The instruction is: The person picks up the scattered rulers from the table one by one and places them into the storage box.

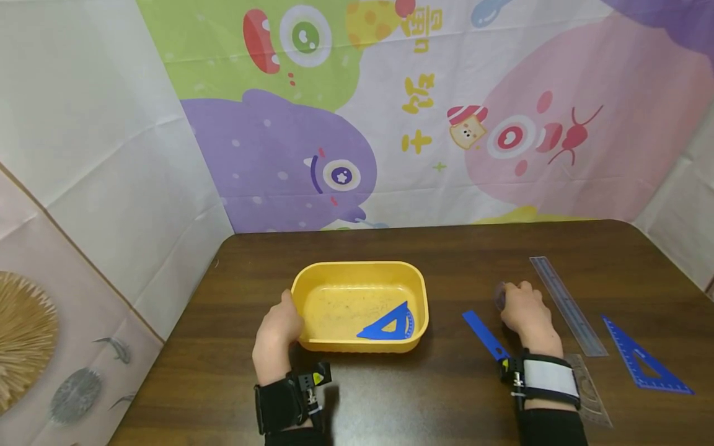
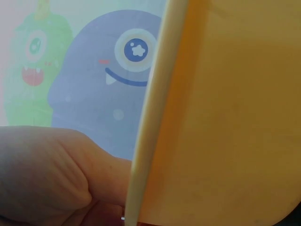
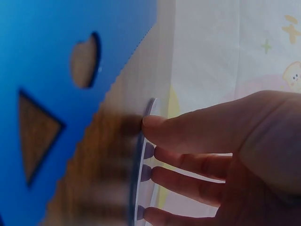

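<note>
My left hand (image 1: 277, 330) grips the left side of a yellow plastic basin (image 1: 359, 265); the rim (image 2: 155, 113) hides its fingertips in the left wrist view. Inside, at the basin's front right, lies a small blue set square with a protractor arc (image 1: 390, 323). My right hand (image 1: 528, 314) pinches a clear plastic piece with a curved edge (image 1: 499, 296), thumb on one face and fingers on the other. That piece stands nearly edge-on in the right wrist view, so its full shape is hidden. Close to this hand's left lies a blue ruler (image 1: 484, 334) with cut-outs.
A clear straight ruler (image 1: 568, 305) lies just right of the right hand. Farther right is a blue set square (image 1: 644, 362). A clear protractor-like piece (image 1: 591, 393) is partly under the right wrist. The brown table (image 1: 401, 396) meets a cartoon-printed cloth (image 1: 413, 192) at the back.
</note>
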The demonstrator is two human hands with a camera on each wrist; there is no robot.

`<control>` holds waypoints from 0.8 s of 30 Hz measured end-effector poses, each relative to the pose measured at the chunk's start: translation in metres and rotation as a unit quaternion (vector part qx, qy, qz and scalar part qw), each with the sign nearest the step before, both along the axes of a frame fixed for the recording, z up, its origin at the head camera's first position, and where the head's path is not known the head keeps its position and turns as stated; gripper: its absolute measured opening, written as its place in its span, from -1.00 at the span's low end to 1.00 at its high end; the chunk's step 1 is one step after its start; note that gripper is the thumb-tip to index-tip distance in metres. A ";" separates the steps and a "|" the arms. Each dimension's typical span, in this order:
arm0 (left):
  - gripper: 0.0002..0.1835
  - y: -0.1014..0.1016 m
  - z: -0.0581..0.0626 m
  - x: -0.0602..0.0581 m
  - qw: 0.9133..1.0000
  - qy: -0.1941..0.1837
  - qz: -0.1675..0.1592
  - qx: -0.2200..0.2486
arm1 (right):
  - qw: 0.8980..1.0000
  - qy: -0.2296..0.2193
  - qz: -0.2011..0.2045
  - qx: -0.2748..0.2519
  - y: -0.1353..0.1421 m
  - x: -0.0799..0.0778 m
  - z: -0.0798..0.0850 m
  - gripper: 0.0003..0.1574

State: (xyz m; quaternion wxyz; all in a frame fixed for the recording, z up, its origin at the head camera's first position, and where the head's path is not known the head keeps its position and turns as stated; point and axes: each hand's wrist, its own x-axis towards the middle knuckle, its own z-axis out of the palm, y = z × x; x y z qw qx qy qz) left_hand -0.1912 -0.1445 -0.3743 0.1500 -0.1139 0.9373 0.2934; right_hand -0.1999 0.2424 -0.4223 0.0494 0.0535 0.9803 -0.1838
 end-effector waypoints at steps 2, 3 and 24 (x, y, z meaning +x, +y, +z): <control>-0.34 0.000 0.000 0.000 1.000 -0.001 0.001 0.000 | 1.000 0.007 0.001 0.000 0.000 0.000 0.000 -0.43; -0.33 0.000 0.000 0.000 1.000 -0.002 0.001 0.000 | 1.000 0.008 0.000 -0.001 0.000 0.000 0.000 -0.43; -0.33 0.000 -0.001 0.000 1.000 0.001 -0.001 -0.003 | 1.000 -0.016 -0.011 -0.023 0.002 -0.001 0.002 -0.23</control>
